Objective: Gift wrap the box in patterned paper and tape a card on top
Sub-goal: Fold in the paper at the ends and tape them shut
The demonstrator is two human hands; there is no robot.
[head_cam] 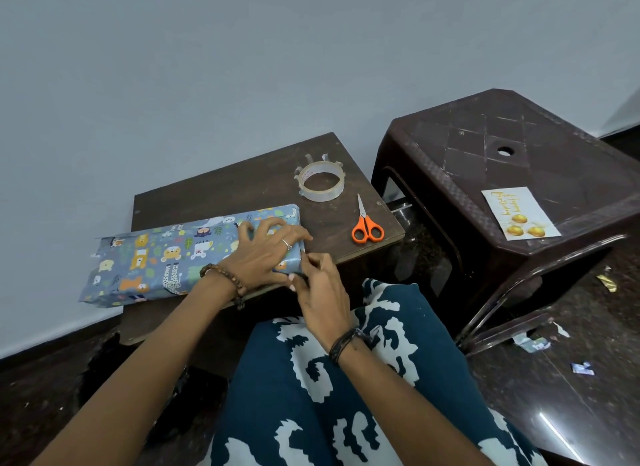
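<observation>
Left hand [266,254] spread, fingers pressing wrapped box [166,257] on dark surface [242,185]. Right hand [320,289] pinching paper at box's near end. Card [521,213] apart on brown stool [519,160]; grey wall [242,67] behind.

A plain pale grey-blue wall [242,67] is seen behind a low dark brown wooden table [242,185]. Beside it, a dark brown moulded plastic stool [485,143] is set on glossy dark speckled flooring [554,396].
</observation>
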